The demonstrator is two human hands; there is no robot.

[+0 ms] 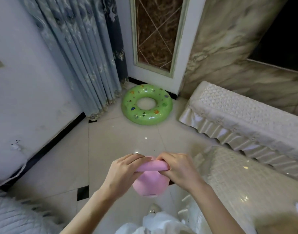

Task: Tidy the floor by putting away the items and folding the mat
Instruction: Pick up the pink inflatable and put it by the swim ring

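I hold a pink mat (149, 182) in front of me, above the tiled floor. Its top edge is bunched into a roll between my hands and the rest hangs down in a rounded fold. My left hand (126, 168) grips the left end of that rolled edge, fingers curled over it. My right hand (177, 166) grips the right end, and the two hands nearly touch. A green inflatable swim ring (159, 114) with small printed animals lies flat on the floor in the far corner, well beyond my hands.
A cream lace-covered cabinet (237, 114) runs along the right, with a glossy covered surface (246, 183) nearer me. Blue-grey curtains (84, 56) hang at the left by a white wall. A quilted grey cover (13, 215) lies at bottom left. White fabric (158, 222) is below.
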